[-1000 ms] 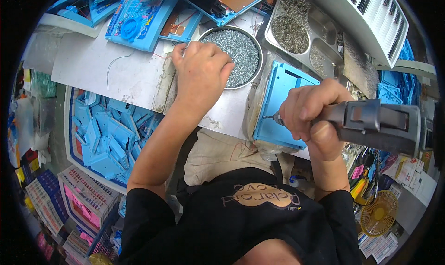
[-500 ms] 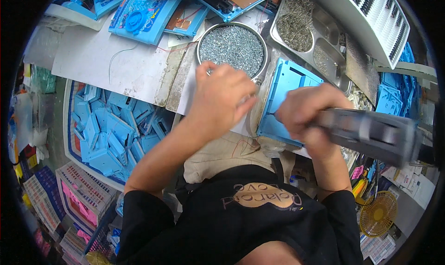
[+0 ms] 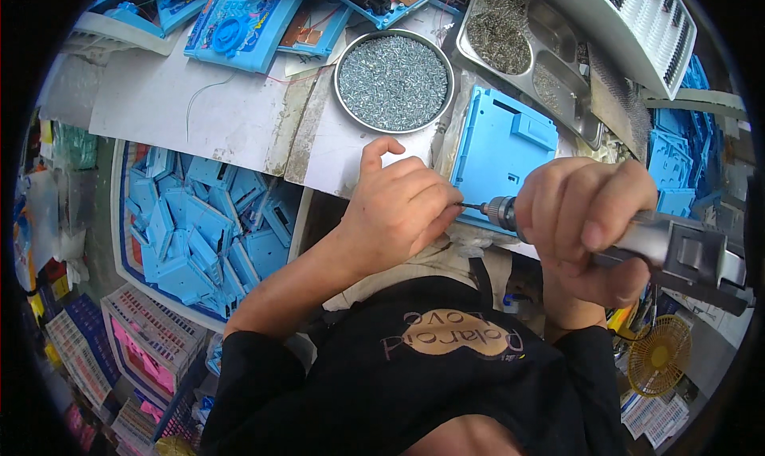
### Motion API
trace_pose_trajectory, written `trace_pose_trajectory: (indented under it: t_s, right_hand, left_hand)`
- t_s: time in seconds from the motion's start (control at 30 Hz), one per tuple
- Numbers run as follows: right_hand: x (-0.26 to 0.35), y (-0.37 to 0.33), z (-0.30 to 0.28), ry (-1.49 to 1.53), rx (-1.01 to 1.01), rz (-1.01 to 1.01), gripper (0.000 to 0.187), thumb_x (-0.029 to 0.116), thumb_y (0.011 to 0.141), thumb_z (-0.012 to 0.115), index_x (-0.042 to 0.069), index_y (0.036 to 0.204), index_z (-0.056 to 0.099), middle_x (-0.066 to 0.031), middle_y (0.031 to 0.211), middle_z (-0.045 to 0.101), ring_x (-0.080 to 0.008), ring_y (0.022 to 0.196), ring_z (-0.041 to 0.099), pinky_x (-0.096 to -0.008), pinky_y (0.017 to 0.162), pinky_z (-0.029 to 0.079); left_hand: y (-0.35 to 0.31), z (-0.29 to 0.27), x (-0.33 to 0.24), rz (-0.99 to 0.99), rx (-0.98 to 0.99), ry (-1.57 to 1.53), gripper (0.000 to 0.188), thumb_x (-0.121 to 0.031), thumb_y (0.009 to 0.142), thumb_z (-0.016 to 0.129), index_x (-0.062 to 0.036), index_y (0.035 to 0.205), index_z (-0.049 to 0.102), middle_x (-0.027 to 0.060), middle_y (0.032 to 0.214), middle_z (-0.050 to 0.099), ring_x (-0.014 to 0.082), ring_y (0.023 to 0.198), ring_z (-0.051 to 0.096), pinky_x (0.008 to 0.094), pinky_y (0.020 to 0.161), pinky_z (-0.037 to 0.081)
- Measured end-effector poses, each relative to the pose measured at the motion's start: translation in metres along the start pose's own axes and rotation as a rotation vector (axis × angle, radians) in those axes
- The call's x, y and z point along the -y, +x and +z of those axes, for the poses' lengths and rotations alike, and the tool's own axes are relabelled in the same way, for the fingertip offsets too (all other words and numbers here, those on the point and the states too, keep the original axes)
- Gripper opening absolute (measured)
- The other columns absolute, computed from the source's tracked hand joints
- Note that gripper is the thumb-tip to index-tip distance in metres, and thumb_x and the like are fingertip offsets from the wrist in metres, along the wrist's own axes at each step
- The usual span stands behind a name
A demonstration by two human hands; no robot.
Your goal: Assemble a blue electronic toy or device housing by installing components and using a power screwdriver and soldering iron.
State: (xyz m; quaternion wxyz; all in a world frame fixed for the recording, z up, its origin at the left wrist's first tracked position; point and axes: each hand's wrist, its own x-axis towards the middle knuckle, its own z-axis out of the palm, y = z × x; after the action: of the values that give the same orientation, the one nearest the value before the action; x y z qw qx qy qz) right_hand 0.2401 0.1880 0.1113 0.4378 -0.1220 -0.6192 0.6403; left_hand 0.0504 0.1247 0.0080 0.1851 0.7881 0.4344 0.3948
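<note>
Desk: white, scuffed, with a round dish of screws beyond the left hand.
Blue panel: on the desk, right of the left fingers, long axis running away from the person.
Grey driver: crosswise, bit pointing left, ending at the left fingertips.
Right hand: fingers clenched round the driver, over the panel's near right part.
Left hand: fingers curled by the near left corner; cannot tell whether they pinch anything.
</note>
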Motion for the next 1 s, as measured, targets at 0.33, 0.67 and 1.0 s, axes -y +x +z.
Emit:
trace_pose_trajectory:
  t_s: [0.33, 0.67, 1.0]
  right_hand:
    - [-0.017, -0.031, 0.006, 0.015, -0.072, 0.11, 0.033, 0.022, 0.085, 0.085, 0.005, 0.094, 0.058, -0.0059, 0.071, 0.06, -0.018, 0.062, 0.057, -0.0323, 0.057, 0.046]
    - [-0.04, -0.032, 0.007, -0.261, 0.065, -0.061, 0.029, 0.022, 0.087, 0.081, 0.006, 0.089, 0.058, -0.0042, 0.062, 0.058, -0.0185, 0.051, 0.056, -0.0314, 0.05, 0.046]
    - [0.028, -0.069, -0.096, -0.071, -0.354, -0.217, 0.024, 0.023, 0.099, 0.066, 0.001, 0.104, 0.057, -0.0013, 0.064, 0.053, -0.011, 0.054, 0.047, -0.0268, 0.051, 0.041]
  left_hand:
    - [0.009, -0.012, 0.004, 0.056, 0.309, -0.011, 0.067, -0.023, 0.073, 0.082, -0.0074, 0.135, 0.061, 0.0107, 0.151, 0.054, 0.0241, 0.141, 0.049, 0.0564, 0.116, 0.021]
    - [0.012, -0.001, 0.0, 0.018, 0.301, 0.022, 0.05, -0.01, 0.073, 0.073, -0.0084, 0.123, 0.068, 0.0055, 0.143, 0.062, 0.0196, 0.138, 0.052, 0.0533, 0.111, 0.032]
    - [0.074, 0.059, -0.024, 0.135, 0.14, 0.098, 0.035, -0.006, 0.079, 0.073, -0.0082, 0.114, 0.072, 0.0033, 0.124, 0.069, 0.0275, 0.107, 0.06, 0.0437, 0.096, 0.043]
